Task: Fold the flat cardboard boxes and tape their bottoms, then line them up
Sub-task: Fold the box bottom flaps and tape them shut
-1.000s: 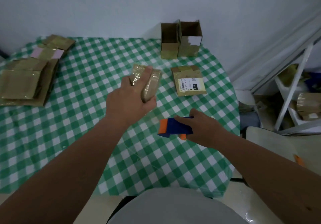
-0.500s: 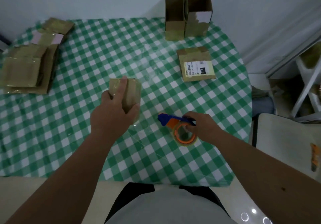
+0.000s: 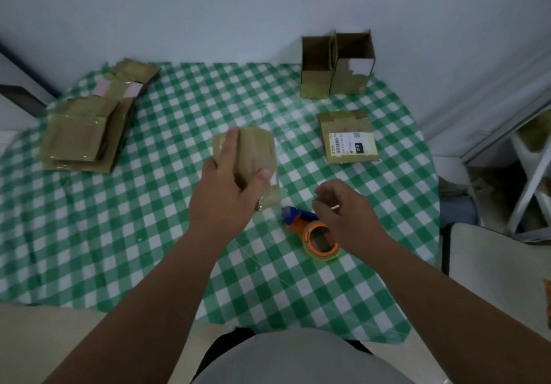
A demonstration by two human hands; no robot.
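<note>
My left hand (image 3: 228, 195) grips a small folded cardboard box (image 3: 256, 157) above the middle of the green checked table (image 3: 149, 234), fingers over its top and thumb on its near side. My right hand (image 3: 343, 213) hovers just above the orange and blue tape dispenser (image 3: 316, 234), which lies on the cloth; the fingers are loosely curled and hold nothing. Two folded boxes (image 3: 337, 67) stand upright side by side at the far edge. A flat box with a shipping label (image 3: 347, 140) lies in front of them.
A pile of flat cardboard boxes (image 3: 86, 133) lies at the table's left side. A white wall runs behind the table. A white shelf frame (image 3: 533, 175) and a pale chair seat (image 3: 495, 267) stand to the right.
My right hand has set the tape dispenser down on the cloth and let go of it, lifting slightly. My left hand still holds the small box, now drawn nearer than a second ago.
</note>
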